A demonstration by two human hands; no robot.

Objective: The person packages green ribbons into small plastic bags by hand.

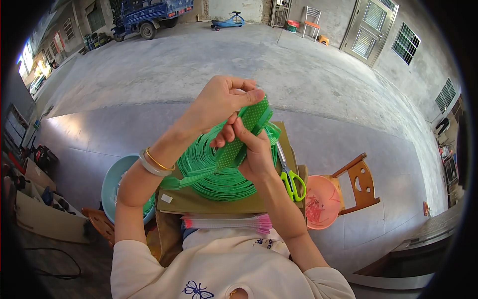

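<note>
My left hand pinches the upper end of a folded green polka-dot ribbon between thumb and fingers. My right hand is closed round the same folded ribbon lower down, its thumb pressed on the layers. Beneath both hands lies a large coil of green ribbon, partly hidden by my arms and the held folds. A loose length of ribbon runs left across the coil. Green-handled scissors rest right of the coil, blades pointing away from me.
The coil sits on a brown board. Clear strips with pink ends lie at my lap. A blue basin stands at left; a pink basin is at right by a wooden chair. A blue truck stands far back.
</note>
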